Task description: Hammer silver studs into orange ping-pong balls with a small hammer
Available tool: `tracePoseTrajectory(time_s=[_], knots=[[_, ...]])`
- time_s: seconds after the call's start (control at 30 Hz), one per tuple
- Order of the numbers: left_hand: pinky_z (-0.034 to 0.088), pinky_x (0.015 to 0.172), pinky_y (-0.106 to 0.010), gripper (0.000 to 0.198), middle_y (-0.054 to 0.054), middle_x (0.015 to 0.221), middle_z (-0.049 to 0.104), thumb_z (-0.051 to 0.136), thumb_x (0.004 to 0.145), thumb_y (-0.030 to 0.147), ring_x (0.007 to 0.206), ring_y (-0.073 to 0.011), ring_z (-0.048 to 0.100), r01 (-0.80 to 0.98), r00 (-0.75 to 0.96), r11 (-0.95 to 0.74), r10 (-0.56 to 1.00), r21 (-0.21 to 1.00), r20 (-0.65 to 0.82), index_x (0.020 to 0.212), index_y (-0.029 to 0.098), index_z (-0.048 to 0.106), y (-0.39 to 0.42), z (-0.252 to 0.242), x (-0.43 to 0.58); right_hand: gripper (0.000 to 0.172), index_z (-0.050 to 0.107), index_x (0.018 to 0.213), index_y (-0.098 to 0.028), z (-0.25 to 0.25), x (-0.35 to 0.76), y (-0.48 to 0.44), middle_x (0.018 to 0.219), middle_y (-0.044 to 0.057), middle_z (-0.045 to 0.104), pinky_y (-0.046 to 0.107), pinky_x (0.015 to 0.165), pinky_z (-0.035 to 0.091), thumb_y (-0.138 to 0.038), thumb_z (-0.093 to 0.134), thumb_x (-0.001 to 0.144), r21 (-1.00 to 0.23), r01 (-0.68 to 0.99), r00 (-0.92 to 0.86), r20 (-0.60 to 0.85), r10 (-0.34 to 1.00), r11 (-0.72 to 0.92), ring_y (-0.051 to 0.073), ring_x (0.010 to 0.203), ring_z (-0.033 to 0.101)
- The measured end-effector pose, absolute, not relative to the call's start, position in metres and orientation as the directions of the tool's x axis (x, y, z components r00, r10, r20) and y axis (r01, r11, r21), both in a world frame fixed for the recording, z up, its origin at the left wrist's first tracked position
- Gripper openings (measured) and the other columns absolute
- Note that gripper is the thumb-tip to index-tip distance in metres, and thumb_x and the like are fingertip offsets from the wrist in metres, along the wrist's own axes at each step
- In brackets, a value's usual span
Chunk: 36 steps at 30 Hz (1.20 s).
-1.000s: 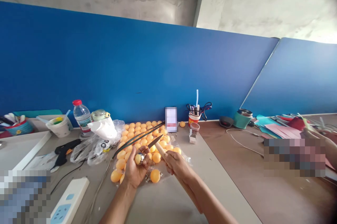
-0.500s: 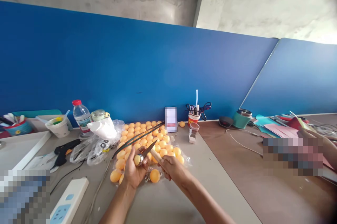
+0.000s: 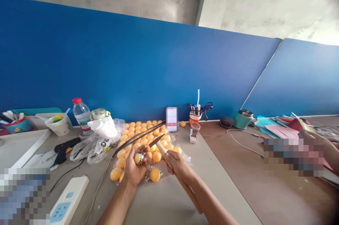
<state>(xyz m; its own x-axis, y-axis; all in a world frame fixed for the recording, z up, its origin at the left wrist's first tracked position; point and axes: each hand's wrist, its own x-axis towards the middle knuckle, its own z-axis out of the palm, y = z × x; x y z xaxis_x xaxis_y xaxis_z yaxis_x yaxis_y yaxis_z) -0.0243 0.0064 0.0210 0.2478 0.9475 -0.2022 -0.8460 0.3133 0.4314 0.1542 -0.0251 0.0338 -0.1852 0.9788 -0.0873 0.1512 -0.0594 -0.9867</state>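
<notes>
My left hand (image 3: 135, 168) is closed around a small pale ball (image 3: 138, 158) with silvery bits on its side; the fingers hide part of it. In my right hand (image 3: 178, 163) is a knife (image 3: 156, 140) with a dark blade and a long wooden handle. Its blade points up and left, a little apart from the ball. Below and between the hands, a loose orange ball (image 3: 155, 175) lies beside small silvery pieces (image 3: 147, 176). Behind both hands spread many orange ping-pong balls (image 3: 137, 134) in clear plastic, with dark strips (image 3: 140, 137) across them.
To the left are a power strip (image 3: 69, 198), a black glue gun (image 3: 63, 149), a plastic bottle (image 3: 82, 116) and a paper cup (image 3: 58, 125). A phone (image 3: 172, 116) stands at the blue partition (image 3: 132, 59). Further right are a pen cup (image 3: 195, 117), a green flask (image 3: 243, 119) and another person's hand (image 3: 314, 140).
My right hand has drawn back slightly to the right with the knife, so the blade has moved away from the ball. My left hand stays nearly in place.
</notes>
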Motion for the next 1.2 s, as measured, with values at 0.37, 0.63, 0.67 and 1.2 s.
tracePoseTrajectory(time_s=[0.37,0.63,0.67,1.2], knots=[[0.043,0.045,-0.021,0.038,-0.005,0.063,0.059,0.044,0.094,0.041,0.047,-0.0095,0.047,-0.818,0.222,0.338,0.932,0.465,-0.287,0.081,0.010,0.063,0.008,0.021,-0.022,0.028,0.052,0.072,-0.018,0.026,0.157,-0.021,0.052,-0.007,0.044,0.021,0.040,0.028,-0.043,0.048,0.085,-0.968,0.235,-0.195,-0.132,0.972,-0.084,0.006,0.037,0.040],[0.049,0.052,-0.025,0.042,-0.012,0.074,0.064,0.044,0.094,0.042,0.057,-0.0135,0.056,-0.865,0.232,0.303,0.948,0.401,-0.216,0.081,0.007,0.065,0.011,0.014,-0.024,0.034,0.051,0.076,-0.018,0.035,0.162,-0.023,0.054,-0.007,0.044,0.021,0.043,0.030,-0.049,0.044,0.088,-0.993,0.114,-0.155,0.014,0.988,0.032,0.006,0.040,0.040],[0.051,0.055,-0.027,0.044,-0.014,0.076,0.065,0.044,0.094,0.043,0.062,-0.0161,0.059,-0.878,0.219,0.289,0.951,0.381,-0.216,0.081,0.007,0.066,0.011,0.015,-0.025,0.034,0.050,0.076,-0.018,0.038,0.163,-0.024,0.054,-0.007,0.044,0.021,0.043,0.030,-0.049,0.044,0.088,-0.993,0.117,-0.151,0.014,0.988,0.032,0.006,0.041,0.040],[0.058,0.078,-0.032,0.020,-0.009,0.090,0.072,0.046,0.093,0.012,0.084,-0.0172,0.069,-0.909,0.187,0.250,0.960,0.332,-0.211,0.094,0.013,0.066,0.015,0.014,-0.018,0.026,0.039,0.068,-0.021,0.046,0.154,-0.038,0.070,0.001,0.053,0.024,0.057,0.033,-0.028,0.039,0.093,-0.716,0.613,-0.172,0.291,0.941,0.334,0.014,0.062,0.049]])
